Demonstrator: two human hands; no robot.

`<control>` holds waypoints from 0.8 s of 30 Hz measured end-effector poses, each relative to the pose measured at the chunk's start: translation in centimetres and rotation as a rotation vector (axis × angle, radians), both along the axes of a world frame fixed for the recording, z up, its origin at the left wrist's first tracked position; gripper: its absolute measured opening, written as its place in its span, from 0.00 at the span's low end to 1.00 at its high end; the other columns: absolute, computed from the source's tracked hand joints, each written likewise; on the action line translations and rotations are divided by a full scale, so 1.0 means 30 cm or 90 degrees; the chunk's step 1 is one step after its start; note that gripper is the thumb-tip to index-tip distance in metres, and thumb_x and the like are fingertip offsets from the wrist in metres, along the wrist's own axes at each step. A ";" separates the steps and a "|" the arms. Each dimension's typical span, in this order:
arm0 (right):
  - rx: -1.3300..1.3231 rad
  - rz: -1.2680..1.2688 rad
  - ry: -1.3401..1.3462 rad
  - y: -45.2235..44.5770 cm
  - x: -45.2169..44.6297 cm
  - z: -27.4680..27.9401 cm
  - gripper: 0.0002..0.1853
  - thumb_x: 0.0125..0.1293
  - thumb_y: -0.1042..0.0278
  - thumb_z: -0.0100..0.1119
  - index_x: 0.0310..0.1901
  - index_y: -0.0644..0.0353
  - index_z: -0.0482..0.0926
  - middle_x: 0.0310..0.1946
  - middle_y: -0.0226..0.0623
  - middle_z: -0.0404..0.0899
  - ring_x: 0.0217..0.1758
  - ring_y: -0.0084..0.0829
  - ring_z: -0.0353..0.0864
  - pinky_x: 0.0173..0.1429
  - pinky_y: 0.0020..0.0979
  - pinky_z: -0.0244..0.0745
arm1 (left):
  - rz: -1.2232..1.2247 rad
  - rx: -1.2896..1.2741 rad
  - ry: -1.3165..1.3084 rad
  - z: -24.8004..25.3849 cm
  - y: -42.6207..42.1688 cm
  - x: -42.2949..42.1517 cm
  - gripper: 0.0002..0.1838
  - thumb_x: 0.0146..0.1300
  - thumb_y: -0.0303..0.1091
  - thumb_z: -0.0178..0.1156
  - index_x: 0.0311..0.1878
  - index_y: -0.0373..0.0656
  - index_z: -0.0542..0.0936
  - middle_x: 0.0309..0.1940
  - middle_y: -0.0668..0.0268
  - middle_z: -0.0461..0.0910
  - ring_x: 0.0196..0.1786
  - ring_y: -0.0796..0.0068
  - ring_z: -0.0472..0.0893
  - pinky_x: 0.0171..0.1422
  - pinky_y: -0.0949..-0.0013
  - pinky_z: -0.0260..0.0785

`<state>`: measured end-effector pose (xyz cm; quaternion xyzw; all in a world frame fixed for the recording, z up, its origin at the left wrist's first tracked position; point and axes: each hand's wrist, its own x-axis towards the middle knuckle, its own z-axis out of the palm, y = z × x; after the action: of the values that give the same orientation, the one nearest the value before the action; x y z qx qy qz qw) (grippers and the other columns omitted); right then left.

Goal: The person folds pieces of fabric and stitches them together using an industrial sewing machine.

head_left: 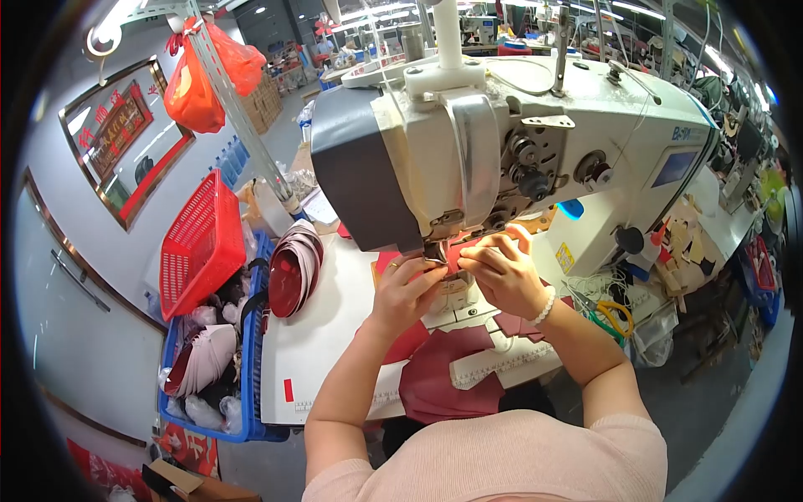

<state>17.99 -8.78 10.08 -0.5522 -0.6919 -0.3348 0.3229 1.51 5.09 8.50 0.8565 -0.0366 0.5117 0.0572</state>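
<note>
- We face the sewing machine (pixel 535 109), which spans the far side of the table (pixel 288 360), its head hanging above our hands.
- On the table's near side, between our forearms, we see loose red panels (pixel 443 376), apart from both hands; a stack (pixel 294 268) of curved panels stands to the left, well apart from the left hand.
- Our right hand (pixel 510 272) lies to the right of the foot: thumb and forefinger nearly meet on the piece, the other fingers bent and raised.
- Our left hand (pixel 407 289) lies just left, fingers bunched toward the thumb, seeming to pinch the piece's left part; the exact grip is partly hidden.
- The piece (pixel 457 251), red, is at the far end of both hands, between their fingertips and beneath the machine's head. Its visible strip seems to run left to right, tipping slightly far at the right; we cannot tell its full long axis.
- The foot (pixel 435 249) sits at the piece's left, so our left fingertips are nearer to it than our right.
</note>
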 end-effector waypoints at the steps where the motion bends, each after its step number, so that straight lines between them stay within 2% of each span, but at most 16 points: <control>1: -0.025 -0.016 -0.004 0.006 0.005 0.002 0.15 0.50 0.71 0.61 0.42 0.48 0.80 0.40 0.21 0.78 0.46 0.29 0.75 0.64 0.47 0.59 | 0.006 0.008 0.004 -0.008 0.019 0.003 0.15 0.43 0.20 0.68 0.37 0.45 0.83 0.38 0.65 0.81 0.42 0.61 0.82 0.44 0.65 0.76; 5: -0.066 -0.034 -0.003 0.022 0.014 0.015 0.15 0.52 0.70 0.58 0.43 0.50 0.79 0.37 0.24 0.78 0.45 0.31 0.75 0.62 0.45 0.61 | 0.038 -0.076 0.004 -0.067 0.068 0.030 0.15 0.42 0.19 0.69 0.37 0.43 0.83 0.38 0.61 0.82 0.40 0.60 0.82 0.43 0.66 0.76; 8: -0.063 -0.015 -0.005 0.027 0.021 0.019 0.14 0.52 0.71 0.58 0.43 0.50 0.79 0.36 0.25 0.78 0.43 0.30 0.76 0.58 0.41 0.63 | 0.070 -0.124 -0.080 -0.098 0.047 0.044 0.21 0.43 0.19 0.69 0.44 0.43 0.81 0.38 0.59 0.82 0.40 0.58 0.82 0.42 0.66 0.76; 11: -0.057 -0.003 -0.012 0.022 0.032 0.022 0.15 0.52 0.72 0.58 0.44 0.50 0.79 0.35 0.25 0.78 0.41 0.29 0.76 0.56 0.38 0.65 | 0.187 -0.192 -0.062 -0.157 0.024 0.031 0.23 0.48 0.21 0.65 0.51 0.38 0.76 0.39 0.59 0.82 0.42 0.55 0.80 0.46 0.60 0.73; 14: -0.039 0.015 -0.018 0.027 0.033 0.028 0.16 0.51 0.73 0.58 0.44 0.49 0.81 0.32 0.25 0.77 0.39 0.29 0.75 0.52 0.37 0.66 | 0.174 -0.469 0.185 -0.250 0.077 -0.025 0.26 0.51 0.22 0.65 0.56 0.37 0.74 0.37 0.58 0.82 0.41 0.59 0.82 0.45 0.64 0.73; 16: -0.019 0.027 -0.029 0.038 0.043 0.027 0.18 0.49 0.76 0.59 0.43 0.48 0.82 0.27 0.25 0.75 0.34 0.30 0.75 0.47 0.36 0.66 | 0.149 -0.497 0.057 -0.270 0.123 -0.017 0.25 0.54 0.24 0.65 0.57 0.36 0.74 0.35 0.60 0.82 0.38 0.67 0.82 0.42 0.68 0.72; 17: -0.050 -0.029 -0.066 0.037 0.062 0.030 0.16 0.50 0.76 0.59 0.41 0.47 0.84 0.28 0.25 0.78 0.36 0.30 0.76 0.48 0.38 0.67 | 0.138 -0.511 -0.013 -0.259 0.147 -0.011 0.25 0.55 0.24 0.65 0.58 0.36 0.73 0.34 0.62 0.83 0.37 0.71 0.82 0.41 0.70 0.72; 18: -0.060 0.013 0.044 0.083 0.116 -0.014 0.14 0.52 0.76 0.59 0.40 0.48 0.85 0.31 0.31 0.82 0.37 0.33 0.79 0.48 0.40 0.70 | 0.104 -0.572 -0.069 -0.227 0.171 -0.009 0.24 0.56 0.26 0.65 0.58 0.36 0.74 0.33 0.63 0.83 0.36 0.74 0.81 0.40 0.72 0.71; 20: -0.299 -0.125 0.320 0.199 0.222 -0.075 0.13 0.59 0.70 0.57 0.47 0.56 0.81 0.41 0.39 0.83 0.44 0.39 0.80 0.50 0.39 0.71 | 0.031 -0.690 -0.180 -0.151 0.218 -0.017 0.22 0.58 0.28 0.65 0.57 0.36 0.75 0.32 0.67 0.83 0.34 0.80 0.80 0.38 0.75 0.70; 22: -0.346 -0.154 0.107 0.306 0.304 -0.183 0.13 0.63 0.67 0.57 0.48 0.58 0.80 0.43 0.45 0.83 0.46 0.44 0.81 0.50 0.41 0.73 | 0.059 -0.733 -0.183 -0.155 0.303 -0.021 0.22 0.58 0.29 0.66 0.56 0.35 0.75 0.32 0.69 0.83 0.33 0.84 0.79 0.37 0.76 0.70; 24: -0.359 -0.168 0.041 0.380 0.300 -0.254 0.13 0.62 0.67 0.57 0.48 0.58 0.80 0.43 0.45 0.83 0.46 0.44 0.81 0.50 0.41 0.74 | 0.090 -0.776 -0.168 -0.199 0.378 -0.026 0.22 0.58 0.30 0.67 0.55 0.35 0.75 0.31 0.70 0.83 0.33 0.85 0.78 0.37 0.77 0.70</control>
<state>27.00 2.62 2.45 -0.7153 -0.6693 -0.1508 0.1326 0.73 16.44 2.53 0.5999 0.3120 0.5445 0.4963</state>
